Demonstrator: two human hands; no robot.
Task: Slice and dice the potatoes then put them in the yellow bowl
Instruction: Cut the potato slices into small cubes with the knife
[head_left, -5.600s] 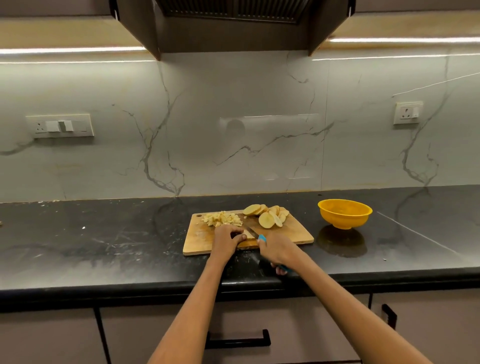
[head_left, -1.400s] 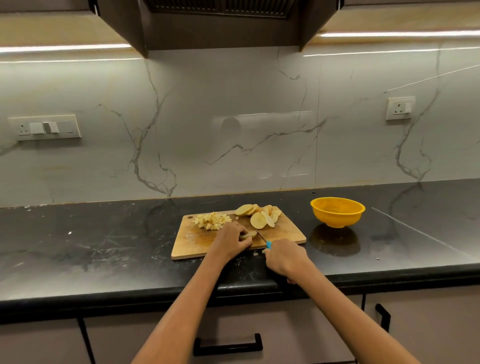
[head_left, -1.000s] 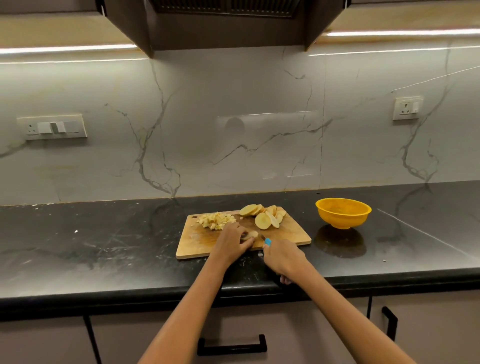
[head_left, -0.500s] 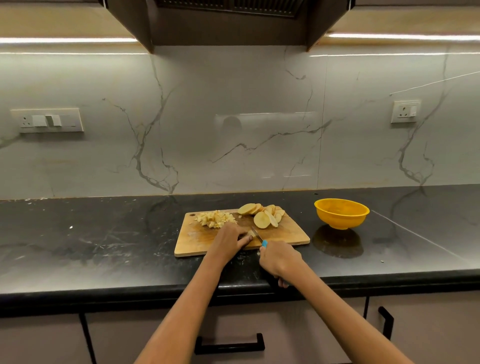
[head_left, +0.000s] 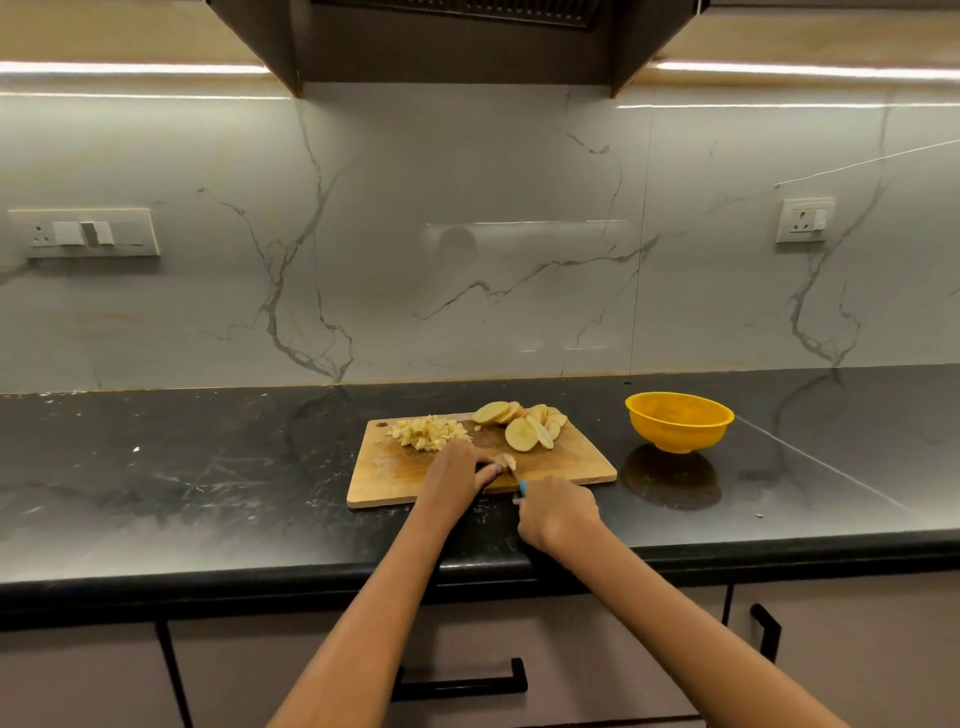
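A wooden cutting board (head_left: 395, 483) lies on the black counter. A pile of diced potato (head_left: 427, 433) sits at its back left, and several round potato slices (head_left: 524, 423) lie at its back right. My left hand (head_left: 456, 472) pins a small potato piece (head_left: 506, 461) near the board's front edge with curled fingers. My right hand (head_left: 558, 513) grips a knife with a blue handle (head_left: 523, 487), its blade against that piece. The yellow bowl (head_left: 678, 420) stands to the right of the board and looks empty.
The black counter (head_left: 182, 483) stretches left and right, with scattered crumbs. A marble backsplash rises behind, with a switch panel (head_left: 85, 233) at left and a socket (head_left: 804, 220) at right. Cabinet drawers with black handles (head_left: 460, 687) sit below the counter edge.
Both hands stay at the board's front edge around the small potato piece. The knife shifts slightly between frames; the piles and bowl keep their places.
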